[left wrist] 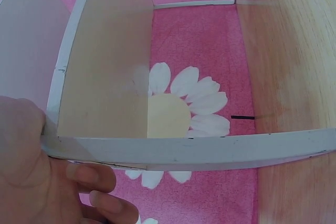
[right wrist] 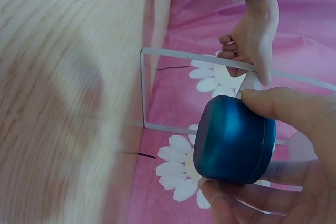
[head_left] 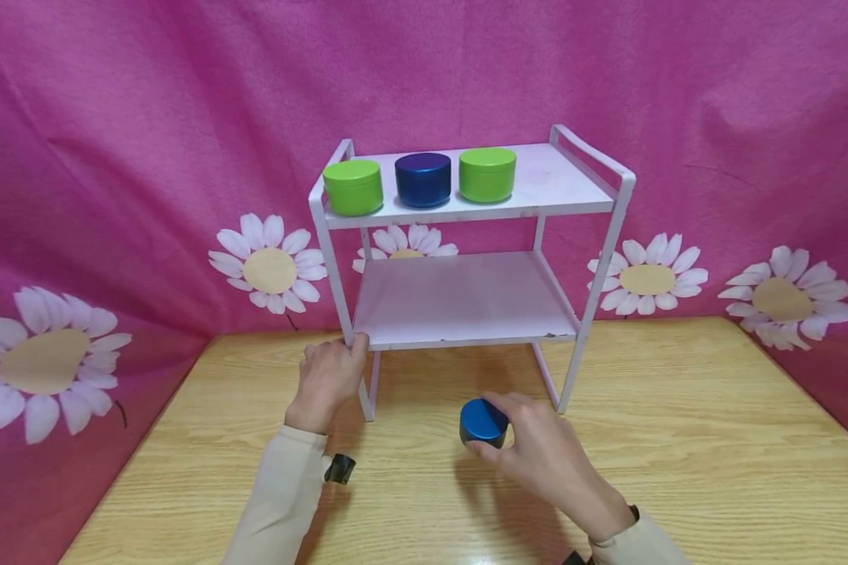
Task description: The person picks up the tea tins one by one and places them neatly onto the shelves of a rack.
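My right hand (head_left: 547, 451) holds a round blue tin (head_left: 483, 422) between thumb and fingers, over the table in front of the shelf unit. Closer up, in the right wrist view, the shiny tin (right wrist: 233, 140) is tilted on its side. My left hand (head_left: 328, 375) grips the front left leg of the white two-tier shelf unit (head_left: 459, 302), at the lower board's corner. In the left wrist view the thumb lies over the frame (left wrist: 105, 148) and the fingertips (left wrist: 113, 201) curl beneath it. On the top board stand a green tin (head_left: 353, 190), a dark blue tin (head_left: 423, 182) and another green tin (head_left: 487, 176).
The shelf unit stands on a light wood table (head_left: 678, 455), near its back edge. A pink cloth (head_left: 459, 71) with white daisies hangs behind and along both sides. Raised rails (head_left: 593, 151) bound the top board's ends. The lower board's front edge (head_left: 466, 342) is chipped.
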A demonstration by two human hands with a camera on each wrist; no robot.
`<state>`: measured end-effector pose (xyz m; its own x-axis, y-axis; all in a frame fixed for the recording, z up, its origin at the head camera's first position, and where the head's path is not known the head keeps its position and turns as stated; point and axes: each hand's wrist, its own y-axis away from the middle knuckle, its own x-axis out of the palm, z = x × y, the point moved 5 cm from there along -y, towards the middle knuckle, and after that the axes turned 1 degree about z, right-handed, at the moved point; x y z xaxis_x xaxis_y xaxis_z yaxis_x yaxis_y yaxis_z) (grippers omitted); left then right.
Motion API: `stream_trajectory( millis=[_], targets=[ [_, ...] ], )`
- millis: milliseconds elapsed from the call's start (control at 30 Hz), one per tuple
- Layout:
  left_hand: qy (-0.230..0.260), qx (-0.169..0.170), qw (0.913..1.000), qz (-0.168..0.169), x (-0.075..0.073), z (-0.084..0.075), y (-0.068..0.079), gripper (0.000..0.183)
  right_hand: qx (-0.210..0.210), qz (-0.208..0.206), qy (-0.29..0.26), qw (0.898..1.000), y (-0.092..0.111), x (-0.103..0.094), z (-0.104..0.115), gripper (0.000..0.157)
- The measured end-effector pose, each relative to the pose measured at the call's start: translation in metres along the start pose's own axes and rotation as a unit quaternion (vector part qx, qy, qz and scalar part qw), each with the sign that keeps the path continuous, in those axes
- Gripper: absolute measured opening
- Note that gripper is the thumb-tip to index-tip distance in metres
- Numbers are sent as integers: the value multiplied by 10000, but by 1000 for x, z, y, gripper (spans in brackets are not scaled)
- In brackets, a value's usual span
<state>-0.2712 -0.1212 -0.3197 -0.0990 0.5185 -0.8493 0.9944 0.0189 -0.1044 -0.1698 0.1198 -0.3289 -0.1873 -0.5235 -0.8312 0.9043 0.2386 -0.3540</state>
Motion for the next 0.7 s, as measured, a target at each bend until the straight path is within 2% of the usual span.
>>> stream_trajectory(
  millis=[267, 500, 700],
  targets=[
    [-6, -35, 10000, 45, 1, 1, 0, 55, 6, -16, 10, 10000, 0, -5, -4, 54],
    [-68, -21, 10000, 47, 0, 0, 0, 55, 180, -9, 50, 9998, 0, -10, -10, 53],
    [-278, -49, 9996, -55, -1, -1, 0, 55, 186, -18, 20, 9998, 0, -12, -12, 55]
  ],
)
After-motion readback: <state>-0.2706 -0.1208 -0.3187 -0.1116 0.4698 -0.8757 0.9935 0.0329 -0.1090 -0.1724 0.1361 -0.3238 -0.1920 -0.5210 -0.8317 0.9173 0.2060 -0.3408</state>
